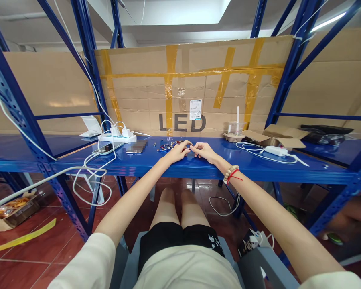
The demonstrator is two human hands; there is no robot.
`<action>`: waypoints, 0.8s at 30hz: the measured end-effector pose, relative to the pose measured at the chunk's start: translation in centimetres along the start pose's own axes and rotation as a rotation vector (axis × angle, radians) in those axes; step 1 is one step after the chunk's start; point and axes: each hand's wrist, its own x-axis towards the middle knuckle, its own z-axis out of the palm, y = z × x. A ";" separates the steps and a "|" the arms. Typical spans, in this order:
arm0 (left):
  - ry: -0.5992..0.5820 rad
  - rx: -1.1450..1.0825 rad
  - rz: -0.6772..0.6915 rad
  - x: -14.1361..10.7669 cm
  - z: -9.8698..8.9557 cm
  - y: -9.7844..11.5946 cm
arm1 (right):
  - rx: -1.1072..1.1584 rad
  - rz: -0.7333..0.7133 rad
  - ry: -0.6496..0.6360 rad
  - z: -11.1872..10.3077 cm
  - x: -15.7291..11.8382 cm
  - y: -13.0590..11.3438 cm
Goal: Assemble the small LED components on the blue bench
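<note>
My left hand (179, 152) and my right hand (205, 151) meet fingertip to fingertip just above the blue shelf top (156, 162). The fingers of both are drawn together in a pinch. Whatever lies between them is too small to name. Just behind and left of my left hand is a small pile of shiny little pieces (169, 146), dark, red and silver in colour. A few loose bits (155, 143) lie further left. A beaded bracelet (231, 174) and a red string circle my right wrist.
On the left stands a white power strip (117, 138) with plugs and looping cables. To the right are a plastic cup (236, 128) with a straw, an open cardboard box (272, 137) and a white adapter (276, 151) with its cable. Blue posts (92, 60) and a cardboard panel (144, 96) enclose the shelf.
</note>
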 end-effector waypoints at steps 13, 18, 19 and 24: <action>0.069 0.054 -0.077 0.5 0.3 -0.3 | 0.098 0.139 0.023 -0.1 0.4 0.0; 0.079 0.037 -0.155 0.5 0.4 -0.3 | 0.095 0.132 0.053 -0.1 0.4 0.2; 0.073 0.033 -0.169 0.5 0.4 -0.3 | 0.102 0.134 0.069 -0.1 0.4 0.2; 0.037 0.035 -0.170 0.5 0.4 -0.4 | 0.106 0.098 0.063 -0.2 0.2 0.1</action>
